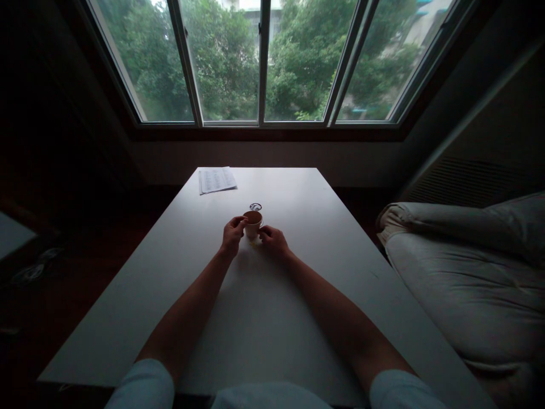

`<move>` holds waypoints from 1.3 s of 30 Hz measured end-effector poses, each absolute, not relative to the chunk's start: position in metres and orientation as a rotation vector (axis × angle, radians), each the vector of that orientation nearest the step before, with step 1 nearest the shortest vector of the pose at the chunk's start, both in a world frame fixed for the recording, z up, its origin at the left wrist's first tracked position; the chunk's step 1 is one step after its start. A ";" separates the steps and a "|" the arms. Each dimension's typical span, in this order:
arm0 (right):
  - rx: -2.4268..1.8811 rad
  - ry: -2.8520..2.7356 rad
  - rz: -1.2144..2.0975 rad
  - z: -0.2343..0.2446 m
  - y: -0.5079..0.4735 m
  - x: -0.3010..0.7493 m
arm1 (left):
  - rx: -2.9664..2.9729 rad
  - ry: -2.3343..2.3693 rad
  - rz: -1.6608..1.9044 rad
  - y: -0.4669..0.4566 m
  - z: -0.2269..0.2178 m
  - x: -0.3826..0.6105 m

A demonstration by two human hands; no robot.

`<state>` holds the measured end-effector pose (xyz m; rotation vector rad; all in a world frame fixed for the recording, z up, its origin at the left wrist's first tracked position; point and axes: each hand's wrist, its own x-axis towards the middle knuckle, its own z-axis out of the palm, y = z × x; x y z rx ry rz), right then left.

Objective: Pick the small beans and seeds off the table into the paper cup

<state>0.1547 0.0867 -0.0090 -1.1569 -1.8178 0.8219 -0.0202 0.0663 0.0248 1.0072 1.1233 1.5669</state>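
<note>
A small cup (253, 222) with brownish contents stands on the white table (264, 318), out past the middle. My left hand (232, 235) curls against the cup's left side, fingertips on its rim. My right hand (273, 240) rests on the table at the cup's right side, its fingers pinched together near the base. A small pale thing (254, 241) lies on the table between my hands; I cannot make out what it is. Just behind the cup lies a small dark, shiny object (255, 206).
A stack of printed papers (217, 179) lies at the table's far left corner. A padded seat or bedding (468, 272) stands close along the table's right edge. A wide window (264, 62) with trees outside fills the far wall. The floor to the left is dark.
</note>
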 end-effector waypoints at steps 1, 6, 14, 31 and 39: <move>-1.153 -1.816 0.821 -0.010 0.087 0.155 | 1.005 1.126 1.573 0.066 0.025 -0.020; -1.133 -1.825 0.813 -0.012 0.088 0.156 | 1.011 1.107 1.614 0.067 0.026 -0.024; -1.098 -2.038 0.705 -0.012 0.091 0.164 | 1.193 1.297 1.605 0.066 0.018 -0.052; -0.785 -2.337 0.860 0.000 0.086 0.173 | 2.323 1.788 0.536 0.034 0.028 -0.036; -0.815 -2.357 0.814 0.005 0.081 0.173 | 2.329 1.713 0.499 0.033 0.030 -0.037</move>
